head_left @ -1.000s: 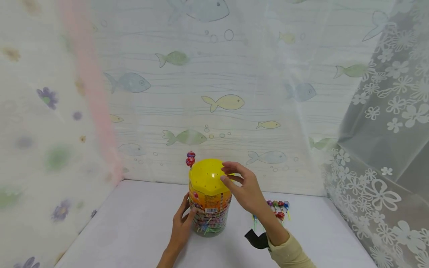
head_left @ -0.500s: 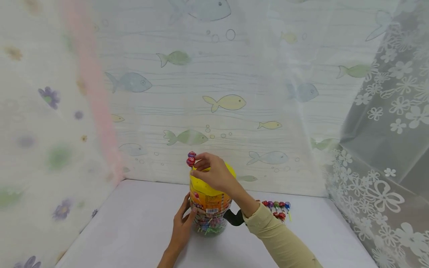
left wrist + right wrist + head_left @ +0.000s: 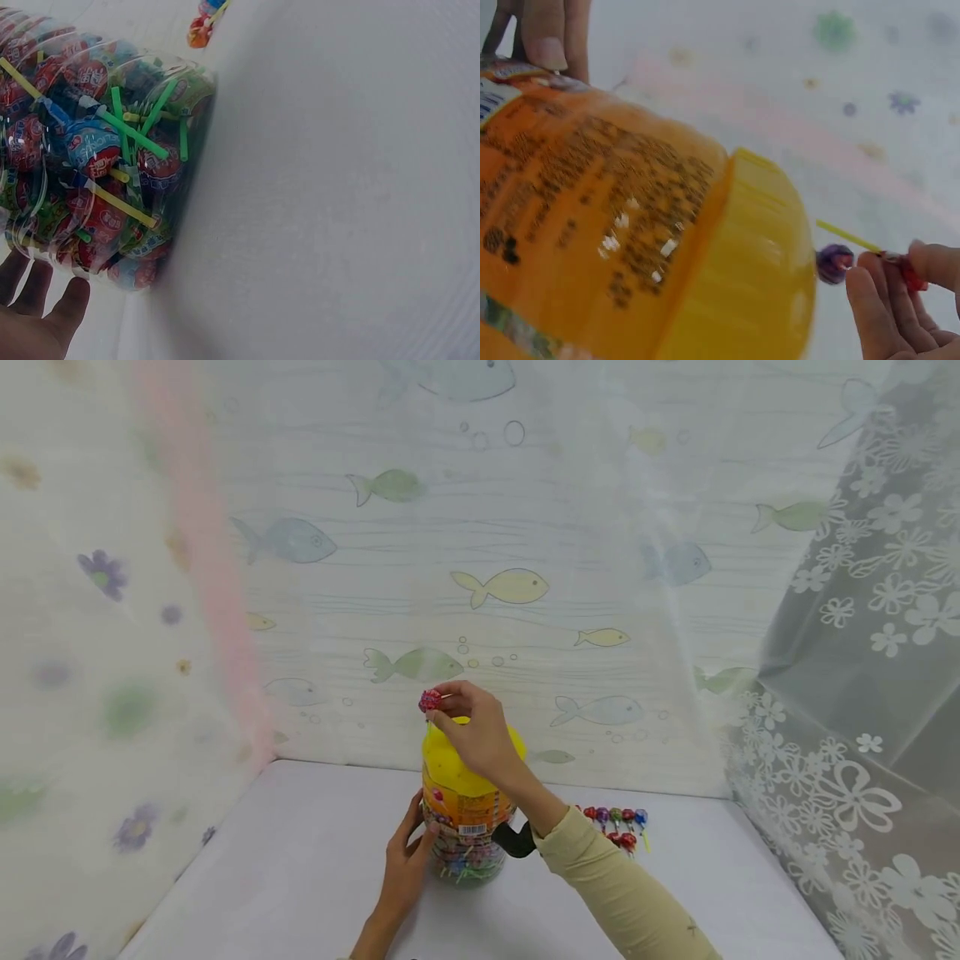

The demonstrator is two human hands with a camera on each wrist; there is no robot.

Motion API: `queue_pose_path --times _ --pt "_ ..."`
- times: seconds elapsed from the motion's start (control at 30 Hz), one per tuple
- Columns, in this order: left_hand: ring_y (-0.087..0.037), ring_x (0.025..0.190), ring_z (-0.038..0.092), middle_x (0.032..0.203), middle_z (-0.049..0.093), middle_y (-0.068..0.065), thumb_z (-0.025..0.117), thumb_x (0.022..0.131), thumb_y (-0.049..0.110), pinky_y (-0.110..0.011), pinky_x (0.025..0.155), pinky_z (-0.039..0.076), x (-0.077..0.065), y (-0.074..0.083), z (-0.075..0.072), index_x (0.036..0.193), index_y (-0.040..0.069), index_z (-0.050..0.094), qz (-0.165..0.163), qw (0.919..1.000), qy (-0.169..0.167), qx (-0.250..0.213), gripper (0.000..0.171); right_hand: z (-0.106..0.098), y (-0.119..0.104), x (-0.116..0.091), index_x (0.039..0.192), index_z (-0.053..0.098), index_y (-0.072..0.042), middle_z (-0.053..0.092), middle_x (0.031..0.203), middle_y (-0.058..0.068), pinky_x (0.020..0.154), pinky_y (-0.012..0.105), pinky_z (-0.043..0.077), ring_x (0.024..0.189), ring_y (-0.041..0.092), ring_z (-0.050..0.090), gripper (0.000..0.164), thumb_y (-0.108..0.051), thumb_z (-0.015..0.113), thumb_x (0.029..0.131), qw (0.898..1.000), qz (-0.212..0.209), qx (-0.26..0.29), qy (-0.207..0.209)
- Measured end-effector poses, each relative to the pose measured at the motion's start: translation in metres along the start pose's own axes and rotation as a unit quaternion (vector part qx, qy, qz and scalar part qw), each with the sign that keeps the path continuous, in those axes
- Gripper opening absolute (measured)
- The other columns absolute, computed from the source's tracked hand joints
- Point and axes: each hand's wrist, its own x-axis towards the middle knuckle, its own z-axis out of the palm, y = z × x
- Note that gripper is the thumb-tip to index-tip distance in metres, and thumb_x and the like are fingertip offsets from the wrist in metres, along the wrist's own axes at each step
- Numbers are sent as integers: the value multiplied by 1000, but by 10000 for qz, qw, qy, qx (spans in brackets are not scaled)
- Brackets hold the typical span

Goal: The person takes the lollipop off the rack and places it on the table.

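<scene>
A clear jar (image 3: 471,864) packed with lollipops stands upright on the white table, with an orange label and a domed yellow lid (image 3: 450,774) dotted with small holes. My left hand (image 3: 405,867) holds the jar's left side, thumb in front, fingers partly hidden behind. Above the lid's left edge, my right hand (image 3: 483,727) pinches a red lollipop (image 3: 430,700). In the right wrist view its yellow stick (image 3: 847,235) is free of the lid. A purple-wrapped lollipop (image 3: 832,264) sits close against the lid there, beside my right fingertips.
Several lollipops (image 3: 617,816) lie in rows on the table to the right, partly hidden by my right sleeve (image 3: 611,889). A black wrist device (image 3: 513,841) hangs near the jar's right side. A fish-patterned curtain (image 3: 510,627) closes off the back of the white table (image 3: 315,852).
My right hand has moved left over the lid to the lollipops at its edge, taken hold of one and lifted it slightly. My left hand has stayed on the jar.
</scene>
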Motion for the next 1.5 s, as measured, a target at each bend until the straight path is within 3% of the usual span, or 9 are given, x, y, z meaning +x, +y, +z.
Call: queue_pose_path --times 0.13,0.33,0.47,0.7,0.8,0.93,1.1,1.3,1.5 --pt "-39 143 42 161 39 -15 55 106 29 -63 111 41 -1 0 -1 161 17 30 4 10000 -10 0 62 -12 -2 -6 127 64 -3 74 111 12 96 39 59 101 24 71 30 -9 67 98 9989 -189 62 421" --pt "-37 142 44 160 41 -14 55 106 27 -62 111 42 -1 -5 -1 161 20 32 85 9999 17 -51 60 -39 12 -32 129 64 -1 71 113 18 80 32 63 97 34 69 31 -10 64 100 9964 -139 474 683" --pt "-36 142 44 160 41 -13 55 106 27 -61 110 43 -1 -9 -1 161 21 32 122 9999 28 1 60 -60 35 -59 132 63 3 69 116 23 77 29 63 99 37 70 34 -9 64 100 9944 -31 668 817" --pt "-36 143 43 161 40 -11 54 106 27 -62 111 42 -2 -11 0 161 22 31 99 9999 76 -30 60 -97 84 -99 131 62 8 69 109 29 74 26 63 88 19 73 34 -4 64 99 9907 317 573 1196" --pt "-39 144 42 162 37 -12 53 107 25 -62 111 42 -2 -10 0 161 19 31 183 9998 41 -33 60 -112 109 -116 129 63 8 69 107 31 73 25 62 86 13 72 32 -3 63 99 9893 498 390 1316" --pt "-40 144 41 162 36 -13 53 107 25 -63 110 42 -3 -9 0 161 16 30 212 9998 29 -46 60 -130 143 -142 127 65 7 71 107 28 72 23 62 85 7 71 31 -8 64 100 9845 1044 -44 1407" --pt "-39 144 42 162 38 -12 54 107 27 -62 110 43 -4 -9 2 161 14 31 147 9999 86 -21 61 -151 186 -172 126 65 8 72 106 27 67 25 62 80 10 71 32 -10 65 100 9691 1846 -662 1495" --pt "-39 143 42 162 39 -12 54 106 28 -62 110 43 -5 -9 3 161 15 32 149 9998 130 -20 60 -171 225 -194 124 63 15 71 103 29 62 26 62 78 18 73 33 -8 64 100 9434 2767 -1152 1423" --pt "-39 143 42 161 39 -12 54 106 30 -62 111 42 -5 -8 4 161 17 31 67 9999 128 -49 61 -181 245 -204 116 62 21 71 91 28 52 24 56 62 17 68 34 -6 66 96 9219 3198 -1897 1087"
